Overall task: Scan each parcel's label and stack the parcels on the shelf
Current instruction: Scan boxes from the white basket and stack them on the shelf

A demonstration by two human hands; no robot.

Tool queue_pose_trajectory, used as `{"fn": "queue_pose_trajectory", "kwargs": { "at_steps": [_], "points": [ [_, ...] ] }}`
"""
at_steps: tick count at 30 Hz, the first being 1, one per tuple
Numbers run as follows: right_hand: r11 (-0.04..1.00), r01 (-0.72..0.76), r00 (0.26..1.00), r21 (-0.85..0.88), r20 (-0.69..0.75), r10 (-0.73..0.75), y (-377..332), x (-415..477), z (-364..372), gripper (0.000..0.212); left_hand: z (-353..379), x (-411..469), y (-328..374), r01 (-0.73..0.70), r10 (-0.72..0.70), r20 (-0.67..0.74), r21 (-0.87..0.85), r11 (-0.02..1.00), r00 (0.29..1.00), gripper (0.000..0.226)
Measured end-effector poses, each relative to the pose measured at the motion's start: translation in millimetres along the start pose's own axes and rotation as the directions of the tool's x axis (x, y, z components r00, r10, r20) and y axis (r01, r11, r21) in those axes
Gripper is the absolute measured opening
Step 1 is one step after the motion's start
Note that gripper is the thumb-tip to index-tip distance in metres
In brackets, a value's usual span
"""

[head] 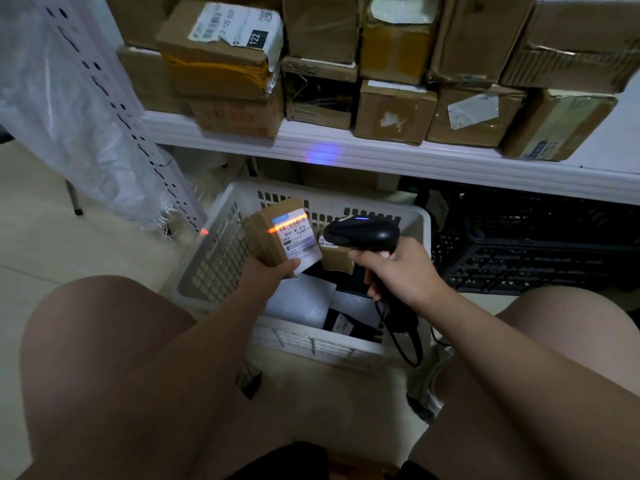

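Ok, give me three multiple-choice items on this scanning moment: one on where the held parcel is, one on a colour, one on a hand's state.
1. The small parcel, relative to the white basket, is: A. lying inside it; B. held up over it by the left hand; C. wedged under it.
2. The scan line across the parcel's label is: A. green; B. white; C. orange.
3. The right hand is: A. gripping the black scanner; B. open and empty; C. pinching the label.

Answers: 1 B, the hand grips its lower end, clear of the basket's contents. 2 C, an orange streak crosses the barcode. 3 A, the hand is curled round the scanner's handle.
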State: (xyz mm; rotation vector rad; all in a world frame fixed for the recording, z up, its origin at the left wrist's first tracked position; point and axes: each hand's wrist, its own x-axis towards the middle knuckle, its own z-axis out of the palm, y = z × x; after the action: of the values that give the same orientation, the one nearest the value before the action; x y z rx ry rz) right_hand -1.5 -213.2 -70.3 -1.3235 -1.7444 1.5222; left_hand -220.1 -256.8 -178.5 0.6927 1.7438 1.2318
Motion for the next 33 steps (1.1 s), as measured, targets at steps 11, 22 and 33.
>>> {"fn": "queue_pose_trajectory", "kwargs": {
  "at_steps": [11, 22, 33],
  "points": [
    [0.952, 0.241, 0.969, 0.189, -0.099, -0.226, -48, 17, 13, 0.015, -23, -53, 61, -0.215, 0.21, -0.072, -0.07, 0.974, 0.975, 0.051],
    [0.802, 0.414, 0.897, 0.431, -0.044, -0.44, -158, 28, 39, 0.029, -82, -91, 197, -0.437, 0.424, -0.119, -0.113, 0.893, 0.898, 0.075],
    [0.866, 0.42, 0.907, 0.271, -0.086, -0.413, -298, 107, 38, 0.037, -143, 33, 369, -0.519, 0.518, -0.408, 0.119, 0.846, 0.752, 0.031]
  ]
}}
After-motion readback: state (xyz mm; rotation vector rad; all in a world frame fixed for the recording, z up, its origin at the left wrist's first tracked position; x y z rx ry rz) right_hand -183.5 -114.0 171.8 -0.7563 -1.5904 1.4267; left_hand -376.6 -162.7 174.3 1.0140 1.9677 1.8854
